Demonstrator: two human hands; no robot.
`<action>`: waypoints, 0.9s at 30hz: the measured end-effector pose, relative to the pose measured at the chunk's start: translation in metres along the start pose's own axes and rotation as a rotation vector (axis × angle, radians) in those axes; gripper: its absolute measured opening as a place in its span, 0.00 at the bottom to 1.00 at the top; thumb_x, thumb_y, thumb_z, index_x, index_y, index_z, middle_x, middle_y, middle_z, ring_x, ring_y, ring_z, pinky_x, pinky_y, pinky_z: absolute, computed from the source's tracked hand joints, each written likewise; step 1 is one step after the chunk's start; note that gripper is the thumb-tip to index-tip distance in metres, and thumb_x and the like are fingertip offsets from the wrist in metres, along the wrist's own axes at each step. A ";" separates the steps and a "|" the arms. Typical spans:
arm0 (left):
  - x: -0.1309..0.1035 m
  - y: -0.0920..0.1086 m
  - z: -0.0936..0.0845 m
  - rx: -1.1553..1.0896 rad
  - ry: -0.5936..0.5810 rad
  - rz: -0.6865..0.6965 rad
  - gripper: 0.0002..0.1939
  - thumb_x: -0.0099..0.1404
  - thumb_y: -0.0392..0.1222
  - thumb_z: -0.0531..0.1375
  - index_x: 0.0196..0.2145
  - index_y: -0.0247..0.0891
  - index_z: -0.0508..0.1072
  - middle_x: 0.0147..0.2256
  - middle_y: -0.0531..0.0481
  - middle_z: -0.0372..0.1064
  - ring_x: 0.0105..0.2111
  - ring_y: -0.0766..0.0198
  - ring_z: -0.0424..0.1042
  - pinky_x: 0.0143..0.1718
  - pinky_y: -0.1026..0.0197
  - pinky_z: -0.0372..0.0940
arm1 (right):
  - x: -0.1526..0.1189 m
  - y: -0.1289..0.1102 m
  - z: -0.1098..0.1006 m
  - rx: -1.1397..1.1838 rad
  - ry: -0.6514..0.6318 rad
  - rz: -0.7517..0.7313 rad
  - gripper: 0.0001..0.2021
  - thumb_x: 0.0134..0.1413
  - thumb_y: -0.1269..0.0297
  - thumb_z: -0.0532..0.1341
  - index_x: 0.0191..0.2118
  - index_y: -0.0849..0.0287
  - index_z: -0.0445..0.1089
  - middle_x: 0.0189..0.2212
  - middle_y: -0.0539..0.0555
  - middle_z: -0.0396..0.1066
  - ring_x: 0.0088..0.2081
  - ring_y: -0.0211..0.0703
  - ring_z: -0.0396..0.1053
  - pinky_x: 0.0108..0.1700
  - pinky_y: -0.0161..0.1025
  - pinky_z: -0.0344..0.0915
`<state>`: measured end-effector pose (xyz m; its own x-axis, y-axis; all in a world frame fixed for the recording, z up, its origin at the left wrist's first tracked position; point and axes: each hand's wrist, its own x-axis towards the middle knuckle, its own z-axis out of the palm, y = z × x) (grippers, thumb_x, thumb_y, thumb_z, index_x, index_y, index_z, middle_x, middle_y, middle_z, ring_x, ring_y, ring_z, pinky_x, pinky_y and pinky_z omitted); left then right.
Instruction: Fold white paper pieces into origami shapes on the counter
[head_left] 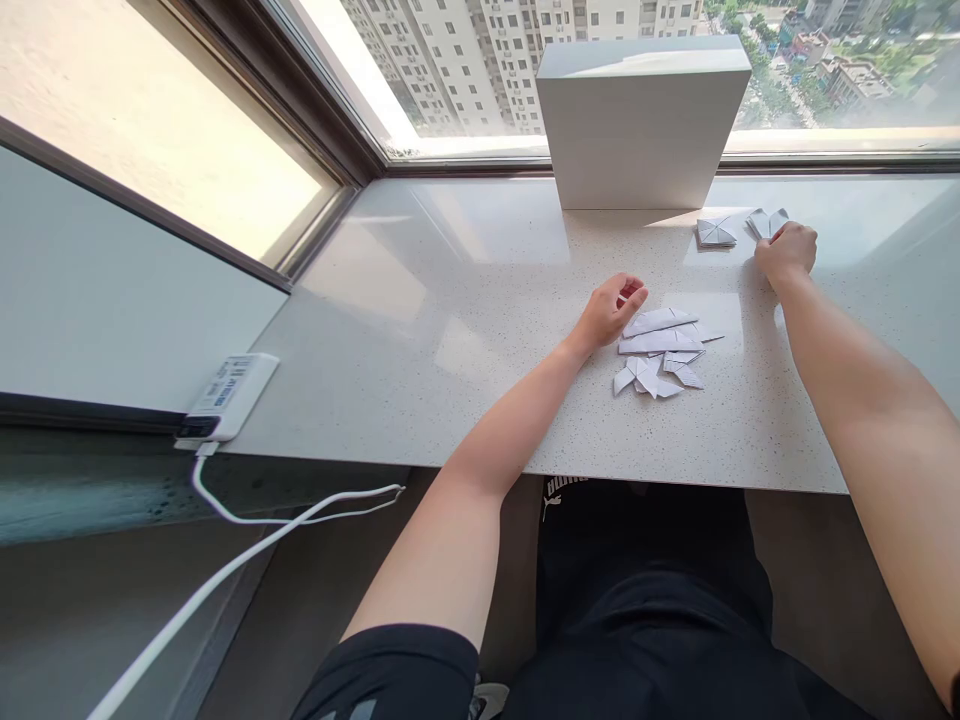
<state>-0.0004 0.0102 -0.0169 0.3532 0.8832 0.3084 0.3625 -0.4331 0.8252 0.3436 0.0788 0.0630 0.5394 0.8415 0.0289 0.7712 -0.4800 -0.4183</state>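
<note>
At the back right of the white speckled counter, my right hand (787, 250) closes on a folded white paper piece (766, 222), whose far end fans out past the fingers. Just left of it lies a flat square of folded paper (715, 232) with crossing creases. Nearer to me, my left hand (610, 308) rests with loosely curled fingers, thumb apart, and nothing visible in it. Beside its fingertips spreads a loose pile of folded white paper pieces (660, 342), some long and narrow, others pointed.
A large white box (645, 130) stands upright against the window at the back of the counter (480, 420). On the left edge sits a white power bank (232, 397) with a white cable (225, 575) hanging down. Window frames bound the counter behind and left.
</note>
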 end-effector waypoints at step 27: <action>-0.005 0.012 -0.006 0.124 -0.115 0.030 0.16 0.84 0.56 0.64 0.53 0.42 0.82 0.56 0.38 0.86 0.57 0.48 0.83 0.63 0.44 0.79 | -0.084 0.047 0.040 0.384 -0.097 -0.389 0.12 0.68 0.59 0.71 0.35 0.47 0.67 0.37 0.55 0.78 0.42 0.59 0.75 0.59 0.61 0.77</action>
<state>-0.0025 0.0020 -0.0055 0.4593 0.8462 0.2702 0.4510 -0.4843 0.7497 0.3207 -0.0048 0.0049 0.1921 0.9664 0.1708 0.7187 -0.0200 -0.6950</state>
